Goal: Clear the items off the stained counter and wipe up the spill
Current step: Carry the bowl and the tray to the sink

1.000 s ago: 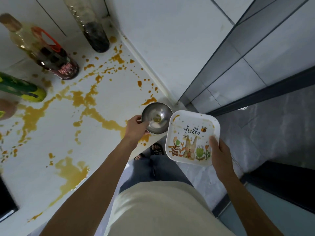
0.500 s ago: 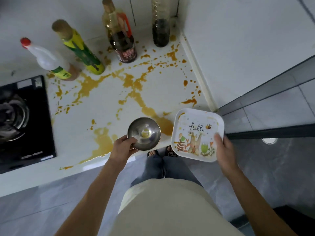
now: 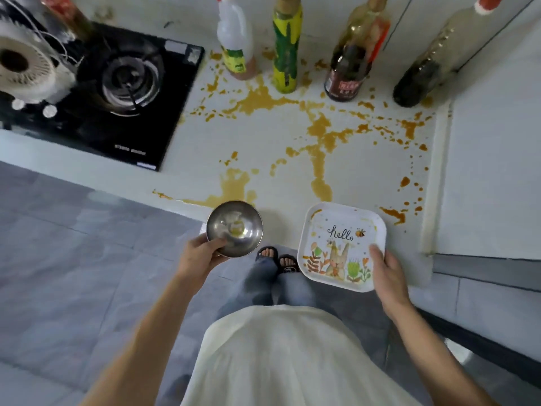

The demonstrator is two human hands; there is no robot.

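Swung left since a second ago — black gas stove [image 3: 111, 92] now in view left of the spill, more grey floor [image 3: 73, 259] showing, bowl and plate drawn back from the counter [image 3: 263, 159] edge toward the body.

Left hand [image 3: 202, 256] curled round the near rim of the small steel bowl [image 3: 234, 228], thumb over the lip; yellowish residue in the bottom. Bowl held out past the counter's front edge, over the floor.

Right hand [image 3: 388, 273] gripping the near right corner of the square white plate [image 3: 341, 246], thumb on top, fingers hidden beneath. Printed with "hello", a bee, a rabbit and plants; orange smears near its far corners. Far edge of the plate overlapping the counter's front edge, the rest over the floor.

Orange-brown spill [image 3: 319, 133] spread across the white counter — a long run toward the front edge, splatter to the right, a smeared patch [image 3: 234, 183] just beyond the bowl.

Along the back of the counter, behind the spill: white squeeze bottle [image 3: 235, 39] nearest the stove, then yellow-green bottle [image 3: 287, 48], dark sauce bottle [image 3: 354, 60] with a red label, and clear bottle [image 3: 430, 60] dark in its lower part.

Sandalled feet [image 3: 278, 257] visible between bowl and plate.
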